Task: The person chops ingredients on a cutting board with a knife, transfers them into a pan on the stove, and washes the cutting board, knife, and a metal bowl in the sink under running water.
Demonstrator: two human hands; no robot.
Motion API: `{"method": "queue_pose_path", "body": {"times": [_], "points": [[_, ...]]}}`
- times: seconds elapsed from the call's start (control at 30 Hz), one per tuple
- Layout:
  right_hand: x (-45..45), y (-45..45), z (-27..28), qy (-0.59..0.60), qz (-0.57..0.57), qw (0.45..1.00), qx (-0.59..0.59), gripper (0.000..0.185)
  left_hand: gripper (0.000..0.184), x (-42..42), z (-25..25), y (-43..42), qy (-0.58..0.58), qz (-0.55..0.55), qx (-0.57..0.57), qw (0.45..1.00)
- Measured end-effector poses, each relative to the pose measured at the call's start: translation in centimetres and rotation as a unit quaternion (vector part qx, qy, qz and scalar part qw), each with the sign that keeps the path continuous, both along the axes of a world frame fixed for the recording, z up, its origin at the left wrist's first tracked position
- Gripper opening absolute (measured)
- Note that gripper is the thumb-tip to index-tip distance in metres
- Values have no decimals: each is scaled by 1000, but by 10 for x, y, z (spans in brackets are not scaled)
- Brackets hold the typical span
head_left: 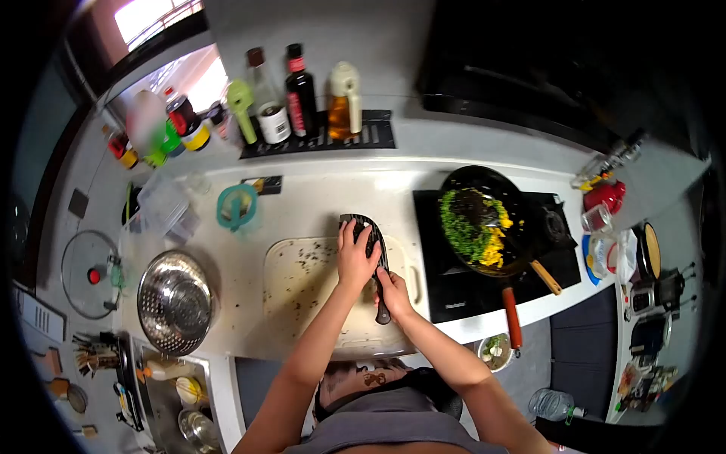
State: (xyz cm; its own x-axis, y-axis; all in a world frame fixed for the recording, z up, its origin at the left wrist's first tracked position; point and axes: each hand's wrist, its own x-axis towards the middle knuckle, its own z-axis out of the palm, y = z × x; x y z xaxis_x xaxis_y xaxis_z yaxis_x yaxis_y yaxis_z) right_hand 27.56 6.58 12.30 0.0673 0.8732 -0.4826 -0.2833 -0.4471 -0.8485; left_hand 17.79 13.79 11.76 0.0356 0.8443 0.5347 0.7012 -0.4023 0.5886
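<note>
Before me, a dark, broad-bladed metal cleaver point(383, 261) lies over a cream rectangular board point(308, 281), its blade under the spread left hand point(357, 259), its handle gripped by the right hand point(395, 293).

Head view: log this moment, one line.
left hand: on knife blade; right hand: gripping its handle; cutting board: scattered dark bits; wok: on cooktop

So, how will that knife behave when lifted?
The knife looks stiff, given its broad blade. That width probably makes it front-heavy. With the right hand at the handle, it may dip if the left hand leaves the blade.
</note>
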Motion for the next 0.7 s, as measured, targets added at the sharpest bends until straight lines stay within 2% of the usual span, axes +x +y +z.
{"method": "queue_pose_path", "body": {"times": [0.1, 0.17, 0.27, 0.3, 0.37, 0.47, 0.7], "points": [[47, 5, 32, 0, -39, 999, 18, 33, 35, 55, 33, 13, -8, -43, 9, 999], [83, 7, 46, -19, -68, 997, 43, 33, 37, 97, 41, 24, -12, -68, 26, 997], [142, 11, 54, -42, -104, 993, 46, 32, 41, 163, 52, 30, -25, -97, -9, 995], [160, 12, 55, -67, -119, 990, 33, 33, 36, 184, 56, 30, -33, -98, 12, 995], [194, 10, 60, -111, -128, 985, 28, 35, 29, 224, 48, 35, -40, -110, 54, 992], [237, 3, 65, -173, -130, 976, 13, 37, 21, 270, 41, 40, -73, -116, 55, 989], [298, -17, 62, -172, -132, 976, 9, 36, 16, 325, 15, 60, -60, -89, 44, 993]]}}
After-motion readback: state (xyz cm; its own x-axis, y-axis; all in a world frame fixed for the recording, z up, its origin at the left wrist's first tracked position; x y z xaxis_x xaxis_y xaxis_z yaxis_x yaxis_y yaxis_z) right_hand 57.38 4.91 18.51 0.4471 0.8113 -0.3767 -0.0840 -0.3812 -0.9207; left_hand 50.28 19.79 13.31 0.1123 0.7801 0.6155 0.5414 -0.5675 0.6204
